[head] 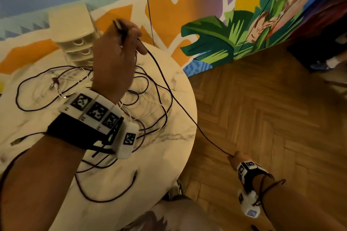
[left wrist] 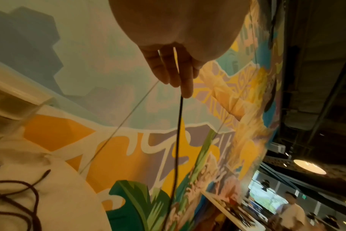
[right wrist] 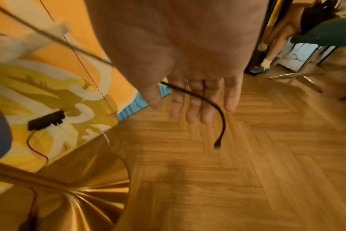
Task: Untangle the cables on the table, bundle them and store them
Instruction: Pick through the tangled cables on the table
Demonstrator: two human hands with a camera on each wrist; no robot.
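Here, a thin dark braided cable (head: 180,101) was drawn taut between two hands above a round white marble-patterned table (head: 169,148). One end was held up in the left hand (head: 114,56), fingers curled around it over the table's far side. The other end was pinched between thumb and forefinger of the right hand (head: 234,157), held out over the herringbone wooden floor (head: 262,108), its other fingers loosely extended and the short plug tail (right wrist: 217,145) dangling below them. The remaining tangle of dark and white cables (head: 93,88) was left sprawled on the tabletop, just beside a white plastic drawer unit (head: 75,33). A snag was judged possible: the stretched cable may yet be looped through the heap, and a harder pull could tighten a knot or drag the pile off the edge.
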